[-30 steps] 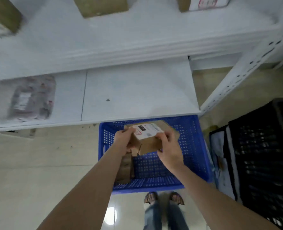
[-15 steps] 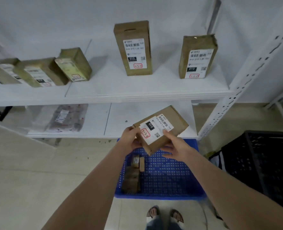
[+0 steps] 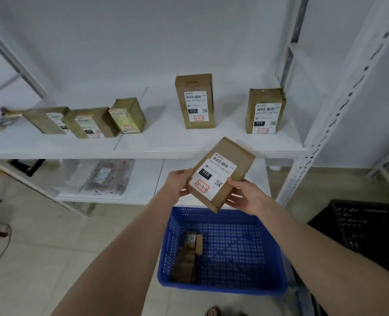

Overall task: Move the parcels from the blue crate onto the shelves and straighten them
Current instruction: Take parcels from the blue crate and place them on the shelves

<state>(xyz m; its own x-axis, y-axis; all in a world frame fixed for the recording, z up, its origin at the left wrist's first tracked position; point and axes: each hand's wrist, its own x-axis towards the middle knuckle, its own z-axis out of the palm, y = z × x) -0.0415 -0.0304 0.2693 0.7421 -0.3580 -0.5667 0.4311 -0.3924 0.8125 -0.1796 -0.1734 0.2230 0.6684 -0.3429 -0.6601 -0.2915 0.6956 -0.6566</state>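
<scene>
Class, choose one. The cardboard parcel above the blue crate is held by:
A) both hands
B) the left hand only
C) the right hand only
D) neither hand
A: the left hand grips one edge of the parcel and the right hand grips the opposite edge, above the blue crate.

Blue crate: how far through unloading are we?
Done: five boxes stand on the upper shelf. In hand: left hand and right hand hold a labelled box above the crate. Left: small parcels in the crate, and three skewed shelf boxes to straighten.
</scene>
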